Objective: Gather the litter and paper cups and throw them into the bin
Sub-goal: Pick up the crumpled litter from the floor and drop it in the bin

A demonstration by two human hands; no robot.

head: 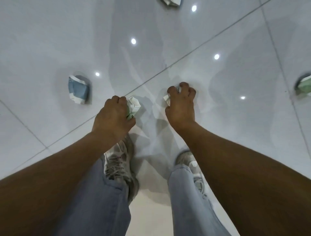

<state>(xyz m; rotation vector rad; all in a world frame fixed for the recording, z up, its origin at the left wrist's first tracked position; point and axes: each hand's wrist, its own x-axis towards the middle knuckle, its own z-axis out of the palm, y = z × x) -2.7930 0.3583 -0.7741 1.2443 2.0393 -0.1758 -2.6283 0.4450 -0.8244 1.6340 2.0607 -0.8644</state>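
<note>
Litter shows in five places across the glossy tiled floor [50,42]. Two pieces are already in the person's grasp. The left hand [113,116] has its fingers curled round a crumpled white paper cup with green print [133,107], which sticks out past the knuckles on the thumb side. The right hand [180,102] is bent like a claw, fingertips pointing down toward the floor, and closes on a small white paper scrap [166,99]; only a corner of that scrap shows at the thumb and another bit between the fingers, so its full shape cannot be told. Whether this hand touches the tile cannot be told either.

Three more pieces lie loose on the floor. One crushed blue and white cup [78,90] lies on its side to the left of the left hand, well apart from it. One green and white cup [304,85] lies at the right edge of the view, partly cut off. One white crumpled piece [171,2] sits at the top edge, mostly out of view.

Below the hands are two grey sneakers, the left sneaker [117,161] and the right sneaker [191,166], under blue jeans [101,202]. Five bright ceiling lights are mirrored in the tiles.
</note>
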